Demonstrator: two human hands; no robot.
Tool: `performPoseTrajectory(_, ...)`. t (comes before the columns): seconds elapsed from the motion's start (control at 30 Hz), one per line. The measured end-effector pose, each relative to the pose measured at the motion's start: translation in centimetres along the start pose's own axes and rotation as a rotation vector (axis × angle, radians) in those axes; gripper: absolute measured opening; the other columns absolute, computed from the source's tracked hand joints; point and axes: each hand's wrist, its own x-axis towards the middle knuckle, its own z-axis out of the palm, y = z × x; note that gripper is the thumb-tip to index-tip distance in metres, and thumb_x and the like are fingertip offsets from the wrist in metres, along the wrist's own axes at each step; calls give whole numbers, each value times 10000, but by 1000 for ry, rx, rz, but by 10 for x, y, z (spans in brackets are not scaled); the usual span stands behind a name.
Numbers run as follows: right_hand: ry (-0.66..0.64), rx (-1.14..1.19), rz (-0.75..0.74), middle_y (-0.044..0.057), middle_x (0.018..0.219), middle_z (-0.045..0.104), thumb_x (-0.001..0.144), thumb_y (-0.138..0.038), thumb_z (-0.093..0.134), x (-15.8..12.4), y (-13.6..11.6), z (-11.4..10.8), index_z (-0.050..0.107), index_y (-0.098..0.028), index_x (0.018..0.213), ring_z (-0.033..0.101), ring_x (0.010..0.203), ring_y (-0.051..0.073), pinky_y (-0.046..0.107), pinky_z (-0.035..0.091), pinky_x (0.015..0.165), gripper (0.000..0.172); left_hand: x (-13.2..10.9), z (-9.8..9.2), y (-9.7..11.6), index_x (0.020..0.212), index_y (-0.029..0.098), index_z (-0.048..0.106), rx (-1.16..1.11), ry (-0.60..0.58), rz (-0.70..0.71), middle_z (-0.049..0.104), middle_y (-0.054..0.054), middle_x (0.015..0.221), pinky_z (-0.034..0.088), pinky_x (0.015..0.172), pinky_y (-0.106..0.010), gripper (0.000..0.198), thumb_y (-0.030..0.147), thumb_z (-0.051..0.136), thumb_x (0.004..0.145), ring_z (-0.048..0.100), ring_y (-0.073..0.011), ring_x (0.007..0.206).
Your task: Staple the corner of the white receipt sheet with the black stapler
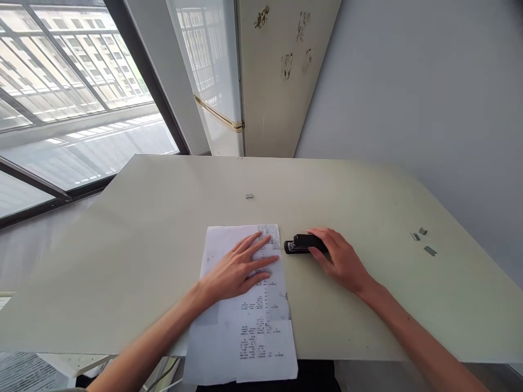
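Observation:
A white printed sheet of paper [249,321] lies on the pale table [163,245], its near end hanging over the front edge. My left hand [239,268] lies flat on the sheet's upper half with its fingers stretched out. Just right of the sheet's top corner sits a black stapler [300,243]. My right hand [337,256] rests on the stapler's rear end, fingers curled over it.
A small strip of staples [249,196] lies farther back on the table. Three more staple strips [424,241] lie at the right. A worn cabinet [281,76] stands behind the table against a grey wall; a large window [69,92] fills the left.

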Motion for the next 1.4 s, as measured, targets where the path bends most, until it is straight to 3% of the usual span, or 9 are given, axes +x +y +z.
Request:
performPoseTrajectory(0.3,24,133,11,83,1300,690,1087,-466,486,2,10,6,563,-313,1332,646,1189,285,478,533,1027,299,-14,-28,-30,1551,327,545,82,-85,19,265,-34,1751,330,1283,-586,451,349,512,1102,239,-343,1617)
performPoseTrajectory(0.43,27,218,29,76,1322,679,1078,-471,505,6,9,2,581,-313,1340,642,1202,272,458,531,1041,315,-15,-35,-33,1566,333,512,51,-58,-11,325,-24,1731,348,1278,-584,470,333,523,1096,264,-316,1613)
performPoseTrajectory(0.57,47,377,128,83,1329,679,1077,-509,481,6,12,-1,620,-296,1317,648,1209,270,413,561,978,350,-11,-31,-28,1597,319,459,19,17,-119,394,-36,1700,403,1253,-555,518,389,540,1090,315,-306,1595)
performPoseTrajectory(0.7,127,490,202,77,1284,712,1115,-492,369,6,16,0,665,-283,1245,665,1182,254,412,523,1026,385,-3,-24,-20,1639,329,374,68,18,-198,348,-29,1723,381,1266,-564,570,446,513,1098,262,-309,1614)
performPoseTrajectory(1.0,205,499,285,60,1227,745,1110,-496,398,6,16,2,691,-286,1160,684,1140,255,408,518,1003,363,4,-15,-14,1681,348,263,179,-29,-141,270,-14,1749,315,1300,-575,626,467,481,1107,229,-307,1621)
performPoseTrajectory(1.4,185,597,341,64,1219,750,1103,-530,382,6,21,2,699,-284,1153,682,1145,261,416,533,998,404,1,-12,-18,1645,359,378,146,-9,-122,209,14,1766,298,1313,-556,516,321,424,1133,201,-304,1630)
